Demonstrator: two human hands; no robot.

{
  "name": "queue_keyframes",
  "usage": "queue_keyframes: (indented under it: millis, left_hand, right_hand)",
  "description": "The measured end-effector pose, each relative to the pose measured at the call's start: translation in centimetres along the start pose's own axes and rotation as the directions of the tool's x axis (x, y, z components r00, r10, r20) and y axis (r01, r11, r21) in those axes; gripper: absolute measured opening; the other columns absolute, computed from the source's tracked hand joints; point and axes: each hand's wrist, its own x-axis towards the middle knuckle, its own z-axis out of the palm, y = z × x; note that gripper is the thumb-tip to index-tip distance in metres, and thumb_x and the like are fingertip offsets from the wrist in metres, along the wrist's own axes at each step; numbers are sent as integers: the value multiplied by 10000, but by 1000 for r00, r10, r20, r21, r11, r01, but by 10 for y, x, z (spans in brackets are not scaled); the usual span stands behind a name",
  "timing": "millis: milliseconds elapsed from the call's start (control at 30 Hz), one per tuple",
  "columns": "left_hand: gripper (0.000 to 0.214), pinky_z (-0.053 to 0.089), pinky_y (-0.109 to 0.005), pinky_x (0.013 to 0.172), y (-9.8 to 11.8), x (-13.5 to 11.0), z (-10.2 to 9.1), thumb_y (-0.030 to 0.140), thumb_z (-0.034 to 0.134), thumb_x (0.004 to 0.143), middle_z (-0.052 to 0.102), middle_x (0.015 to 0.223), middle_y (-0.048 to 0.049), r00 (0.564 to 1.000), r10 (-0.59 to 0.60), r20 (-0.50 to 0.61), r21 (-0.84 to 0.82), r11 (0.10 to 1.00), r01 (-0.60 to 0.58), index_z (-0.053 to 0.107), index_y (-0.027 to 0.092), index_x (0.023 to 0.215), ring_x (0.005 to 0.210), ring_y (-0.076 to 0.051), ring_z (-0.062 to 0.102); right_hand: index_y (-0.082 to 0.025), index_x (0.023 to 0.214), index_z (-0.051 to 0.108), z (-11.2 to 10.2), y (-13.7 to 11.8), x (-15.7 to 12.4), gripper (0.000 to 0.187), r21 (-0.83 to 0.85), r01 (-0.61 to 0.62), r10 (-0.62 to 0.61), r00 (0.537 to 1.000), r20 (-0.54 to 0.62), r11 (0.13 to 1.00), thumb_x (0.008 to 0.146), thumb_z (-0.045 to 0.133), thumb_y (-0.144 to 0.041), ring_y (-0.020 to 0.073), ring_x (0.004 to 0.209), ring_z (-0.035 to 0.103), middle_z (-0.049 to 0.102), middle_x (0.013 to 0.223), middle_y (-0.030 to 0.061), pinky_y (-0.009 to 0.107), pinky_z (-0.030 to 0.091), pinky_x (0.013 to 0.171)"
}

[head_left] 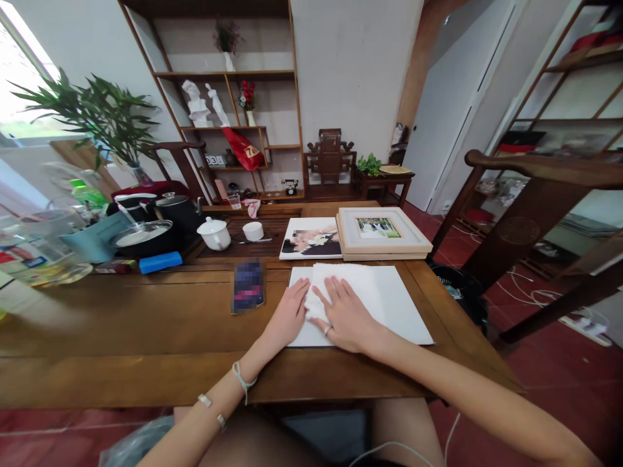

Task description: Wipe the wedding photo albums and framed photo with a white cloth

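A flat white board [402, 305] lies on the wooden table in front of me. Across its left half is spread a white paper towel [372, 279], its kind judged from the soft, uneven edge. My right hand [346, 314] rests flat on this towel, fingers stretched out, a ring on one finger. At the board's left edge my left hand [291, 311] lies with its fingers extended, touching the towel's side. A dark phone-like object [248, 285], blurred out, lies left of my left hand.
Behind the board are a photo print [311, 239] and a stack of pale frames [384, 232]. A white lidded cup [213, 233], a small white bowl [253, 231] and a blue box [160, 263] stand farther left. A wooden chair [525, 214] is at the right.
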Motion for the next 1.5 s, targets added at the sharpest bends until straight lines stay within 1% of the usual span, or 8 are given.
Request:
queue_keyframes:
  millis: [167,300,500,800,1033,1267,1367,1500]
  left_hand:
    - [468,283,-512,1159,0,-1,-2,127,391,887,467,1448,-136,999,32,6,-5,999,-32,511,159,1339,1395,-246,357]
    - [538,279,-516,1162,3,-1,-3,72,377,848,460,1456,-123,1000,5,13,7,1000,-6,487,167,1366,1401,-235,347]
    - [443,290,-499,1158,6,1,-2,166,364,915,493,1428,-129,1000,-1,1,37,999,1,522,154,1328,1387,-235,374]
    - [434,279,-506,1158,9,2,-3,218,330,948,480,1436,-147,999,-33,21,63,997,31,517,123,1327,1387,-245,373]
    - [423,296,-494,1155,10,2,-2,219,339,948,494,1427,-134,1000,-20,2,69,997,19,527,144,1319,1375,-240,395]
    - [430,302,-484,1155,11,2,-4,215,331,948,488,1430,-143,1000,-22,14,89,996,20,526,115,1317,1386,-239,376]
    - [427,304,-473,1157,10,2,-4,221,333,948,494,1426,-139,1000,-8,16,89,996,6,531,122,1313,1385,-235,378]
    - [421,300,-474,1158,8,2,-2,224,340,946,506,1416,-129,1000,-5,0,76,997,5,534,150,1312,1373,-232,397]
  right_hand:
    - [-19,1458,326,-3,-41,-42,698,-12,81,-81,996,-25,997,929,439,-460,450,1377,227,301,1472,311,572,207,1101]
    - [4,1442,346,-6,-52,-64,730,-16,165,-165,986,-30,986,905,462,-476,466,1360,261,329,1455,318,579,248,1084]
    - [-88,1455,367,-9,-23,-46,657,15,98,-98,995,2,995,921,451,-462,384,1388,262,349,1481,239,531,226,1115]
    - [-77,1446,380,-6,34,12,625,-41,-75,76,997,35,996,967,348,-477,349,1397,257,351,1490,219,498,182,1125]
    - [-42,1437,370,-2,20,-14,656,-77,30,-31,1000,-2,997,897,500,-390,376,1367,300,385,1454,255,522,173,1125]
    - [-78,1439,376,-11,-1,-65,665,64,149,-148,989,-7,987,872,534,-388,359,1371,299,386,1463,226,489,169,1148]
    - [-96,1434,386,-8,4,-62,669,95,159,-159,987,-11,983,860,554,-397,344,1377,294,393,1463,213,481,165,1152]
    - [-97,1438,379,-2,21,-29,691,83,119,-119,993,-14,989,848,581,-396,333,1395,265,373,1478,212,485,161,1152]
